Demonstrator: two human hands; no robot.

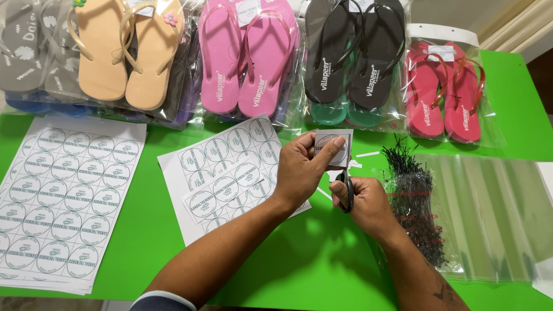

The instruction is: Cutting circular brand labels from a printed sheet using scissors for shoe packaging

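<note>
- Left hand point(299, 167) pinches a square paper label point(334, 147) between thumb and fingers, at centre frame above the green table point(144, 230)
- Right hand point(363, 198), at 5 o'clock of the label, is closed through black scissors point(347, 190); blades hidden
- Part-cut label sheet point(224, 173) lies at 9 o'clock of the hands, full sheets point(63, 196) farther left
- Bagged flip-flops point(259, 57) line the 12 o'clock edge; black ties point(415, 201) at 3 o'clock

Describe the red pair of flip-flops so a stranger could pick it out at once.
Look along the row of bagged flip-flops at the far edge of the green table. The red pair lies at the right end, beside the black pair, and is the only red one.
</note>
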